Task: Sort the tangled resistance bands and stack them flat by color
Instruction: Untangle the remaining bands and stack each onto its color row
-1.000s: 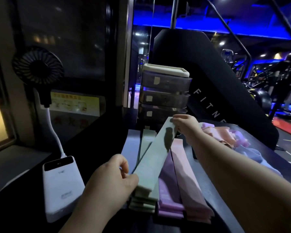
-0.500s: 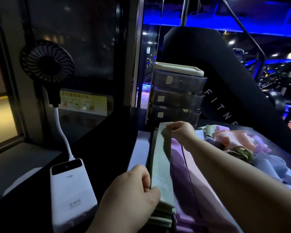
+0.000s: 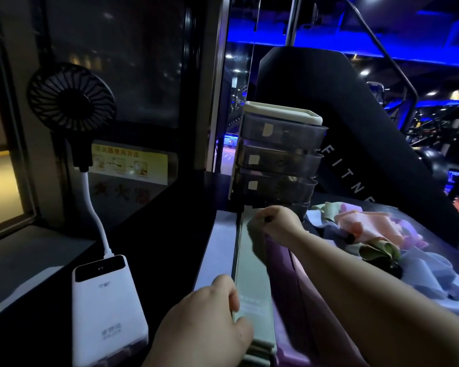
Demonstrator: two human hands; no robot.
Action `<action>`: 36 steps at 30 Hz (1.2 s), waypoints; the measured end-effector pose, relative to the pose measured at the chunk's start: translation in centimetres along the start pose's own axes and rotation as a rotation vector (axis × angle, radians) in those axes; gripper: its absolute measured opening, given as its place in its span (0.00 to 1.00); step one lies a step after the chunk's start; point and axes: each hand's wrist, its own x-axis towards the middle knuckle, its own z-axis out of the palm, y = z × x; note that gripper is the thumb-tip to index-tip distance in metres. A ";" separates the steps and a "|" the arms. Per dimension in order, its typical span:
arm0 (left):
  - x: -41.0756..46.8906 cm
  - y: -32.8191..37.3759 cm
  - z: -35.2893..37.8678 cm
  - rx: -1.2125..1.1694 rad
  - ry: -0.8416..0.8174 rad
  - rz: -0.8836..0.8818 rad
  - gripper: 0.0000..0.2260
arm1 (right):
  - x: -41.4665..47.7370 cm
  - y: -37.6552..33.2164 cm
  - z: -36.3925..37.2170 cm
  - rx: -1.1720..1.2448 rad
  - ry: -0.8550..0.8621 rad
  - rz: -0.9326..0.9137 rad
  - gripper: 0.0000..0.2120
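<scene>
Resistance bands, progress: several flat elastic loops are already lying in straight colour stacks side by side, while a tangled heap is waiting at the right. I judge that the sorting is around halfway.
Pale grey-blue flat stack (image 3: 215, 250): it is lying at the left end of the row, just beside the green one.
Left hand (image 3: 204, 321): it is pinching the near end of the top green band between thumb and curled fingers.
Pale green flat stack (image 3: 255, 287): it is lying lengthwise between both hands, and its top band, it seems, is being laid flat on it.
Right hand (image 3: 278, 223): it is gripping the far end of the same band with curled fingers.
Purple flat stack (image 3: 284, 266): it is touching the green one on the right, and the right forearm is partly hiding it.
Tangled heap of pink, lilac, green and grey-blue bands (image 3: 368, 234): it is left to sort.
Surface: a black tabletop (image 3: 157, 247) is carrying a black round fan on a white bendy neck (image 3: 70, 98) and a white rectangular power bank (image 3: 108, 308) at the left. A grey translucent drawer unit with a cream lid (image 3: 278, 154) is standing behind the stacks.
Room: a dim gym is glowing with blue ceiling light, and a black padded machine (image 3: 355, 141) is rising behind the table.
</scene>
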 end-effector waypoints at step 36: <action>0.3 -0.2 0.1 -0.001 0.013 0.089 0.11 | -1.5 0.1 -0.2 -0.288 -0.044 -0.055 0.23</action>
